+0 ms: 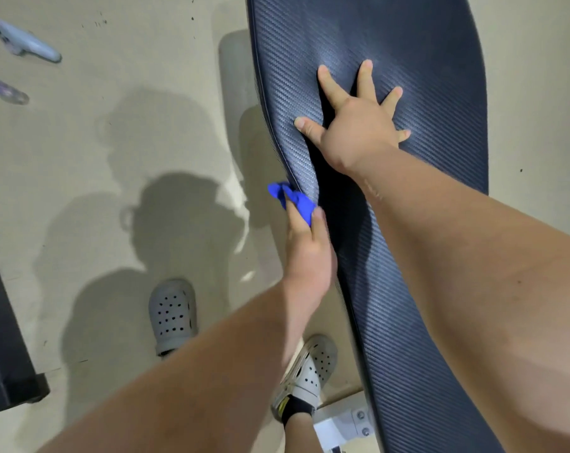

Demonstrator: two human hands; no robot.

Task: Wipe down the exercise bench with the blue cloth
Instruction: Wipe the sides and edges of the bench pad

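While the right hand [358, 129] lies flat on the bench [424, 37] just above the middle of the frame, fingers spread wide, it looks to me like a brace, steadying the pad and taking some weight as the person leans over. The left hand [309, 253] is lower, at centre, gripping the cloth [293, 199] bunched between thumb and fingers and pressing it against the pad's left edge, along the seam. I'd judge that rim is the part being wiped now. The dark pad runs from top centre to lower right. Grey clogs [172, 317] stand close beside it at bottom centre, which suits the reach. Two pale blurred things, perhaps bottles [25, 40], lie on the floor [80, 158] at upper left, well apart.
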